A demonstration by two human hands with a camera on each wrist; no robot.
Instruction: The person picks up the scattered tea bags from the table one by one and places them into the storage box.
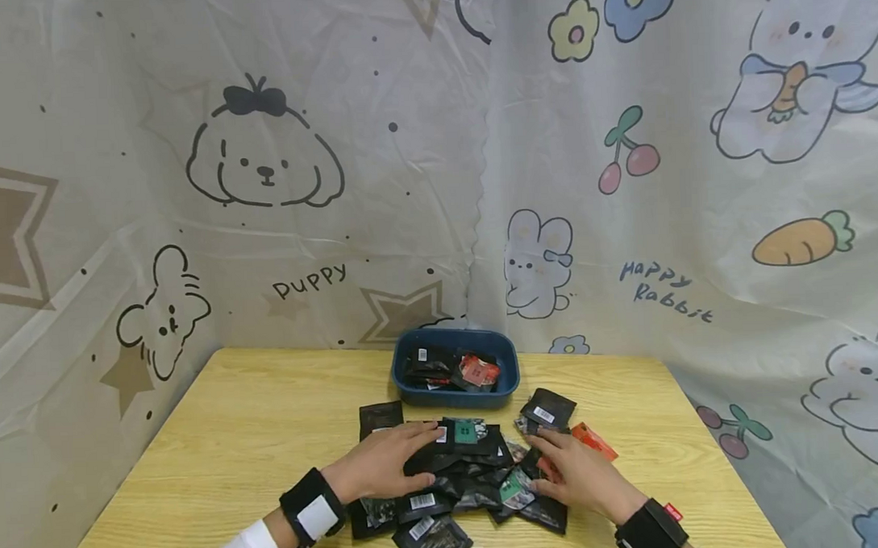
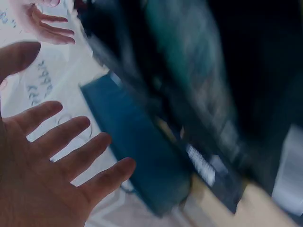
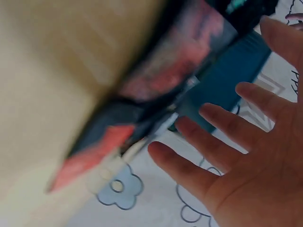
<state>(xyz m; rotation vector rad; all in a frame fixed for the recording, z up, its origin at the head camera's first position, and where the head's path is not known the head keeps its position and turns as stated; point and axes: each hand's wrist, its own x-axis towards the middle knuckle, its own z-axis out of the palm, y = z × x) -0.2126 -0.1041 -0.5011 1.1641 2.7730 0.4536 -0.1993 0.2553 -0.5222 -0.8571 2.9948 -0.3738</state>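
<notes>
A loose pile of small black packets [image 1: 482, 466] lies on the table, some with white barcode labels and some with green or red prints. My left hand [image 1: 391, 461] is over the pile's left side, fingers spread and extended; in the left wrist view that hand [image 2: 52, 156] has nothing in its palm. On the other side, my right hand [image 1: 580, 471] is over the right edge of the pile with its fingers apart, near a red packet [image 1: 594, 441]. The right wrist view shows this hand's fingers [image 3: 227, 127] straight. Whether either hand touches the packets, I cannot tell.
Behind the pile stands a blue plastic bin [image 1: 454, 398] with several black and red packets inside. The wooden table [image 1: 270, 425] reaches back to a hanging cloth [image 1: 407, 186] printed with cartoon animals. One black packet [image 1: 432, 540] lies at the near side.
</notes>
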